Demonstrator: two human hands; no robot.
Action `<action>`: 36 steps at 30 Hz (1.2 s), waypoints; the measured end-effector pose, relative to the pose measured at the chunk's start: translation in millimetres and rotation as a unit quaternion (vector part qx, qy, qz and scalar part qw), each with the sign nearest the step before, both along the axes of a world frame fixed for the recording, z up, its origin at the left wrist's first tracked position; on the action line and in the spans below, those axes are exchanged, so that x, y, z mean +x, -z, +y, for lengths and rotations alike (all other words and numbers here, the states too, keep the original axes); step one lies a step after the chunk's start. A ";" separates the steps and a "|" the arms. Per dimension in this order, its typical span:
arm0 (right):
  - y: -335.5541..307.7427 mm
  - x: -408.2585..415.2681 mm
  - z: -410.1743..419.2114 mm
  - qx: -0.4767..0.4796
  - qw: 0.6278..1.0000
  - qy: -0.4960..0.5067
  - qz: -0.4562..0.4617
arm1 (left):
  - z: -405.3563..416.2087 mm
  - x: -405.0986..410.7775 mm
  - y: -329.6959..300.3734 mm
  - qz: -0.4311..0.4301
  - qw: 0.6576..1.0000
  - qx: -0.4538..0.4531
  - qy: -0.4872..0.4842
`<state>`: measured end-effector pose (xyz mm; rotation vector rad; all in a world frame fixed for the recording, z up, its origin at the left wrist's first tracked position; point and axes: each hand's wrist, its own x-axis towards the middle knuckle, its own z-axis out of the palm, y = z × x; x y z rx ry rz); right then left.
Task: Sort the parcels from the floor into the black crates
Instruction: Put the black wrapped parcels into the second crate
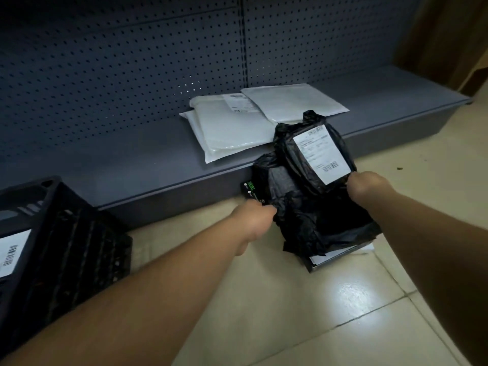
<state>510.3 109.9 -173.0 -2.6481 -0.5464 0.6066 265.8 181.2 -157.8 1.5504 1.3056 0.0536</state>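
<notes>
Black parcel (314, 157) pinched between left hand (254, 220), right hand (368, 187)

Both arms outstretched, left hand (254, 216) and right hand (368, 187) seemingly gripping

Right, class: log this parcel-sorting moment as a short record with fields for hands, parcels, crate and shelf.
left hand: grips the lower black parcel
right hand: pinches the labelled black parcel at its near edge
pile: black parcels on a flat dark box, on the floor
black crate: at left, holding a labelled parcel
shelf: carries white mailers
</notes>
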 end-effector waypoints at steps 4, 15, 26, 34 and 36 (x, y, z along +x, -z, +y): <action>13.5 14.3 -5.5 0.003 1.000 0.010 0.026 | -13.2 21.5 17.0 0.008 0.999 -0.040 -0.022; 33.0 41.7 9.3 0.136 0.986 0.056 0.079 | 0.2 94.4 8.0 -0.036 0.998 0.029 -0.050; 33.5 45.7 25.7 0.204 0.970 -0.004 0.129 | 5.0 144.3 11.8 -0.107 0.987 -0.060 -0.101; 22.5 37.1 28.6 0.237 0.963 -0.044 0.119 | 10.7 128.7 0.3 -0.139 0.978 -0.079 -0.134; 17.9 31.7 29.7 0.282 0.949 -0.037 0.137 | 11.5 119.7 -3.8 -0.148 0.977 -0.080 -0.134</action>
